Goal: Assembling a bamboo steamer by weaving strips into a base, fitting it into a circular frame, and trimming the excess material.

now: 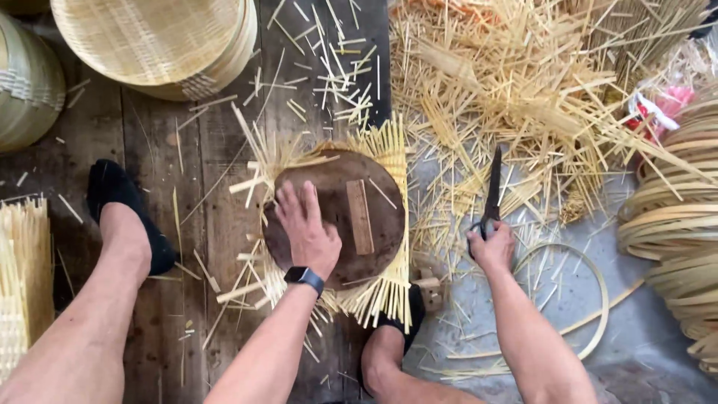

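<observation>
My left hand (307, 228) lies flat on a round dark wooden disc (366, 187) that presses down a woven bamboo mat (389, 150), whose strip ends stick out all around the disc. A short wooden bar (360, 217) is fixed on the disc, just right of my fingers. A black watch (304, 277) is on that wrist. My right hand (492, 245) grips the handles of dark scissors (493, 183), blades pointing away from me, to the right of the disc over the grey floor.
A heap of cut bamboo strips (523, 90) lies at the upper right. Stacked woven trays (157, 45) stand at the upper left, coiled bamboo hoops (673, 217) at the right, one loose hoop (576, 299) beside my right arm. My feet in black socks (120, 202) rest on wooden boards.
</observation>
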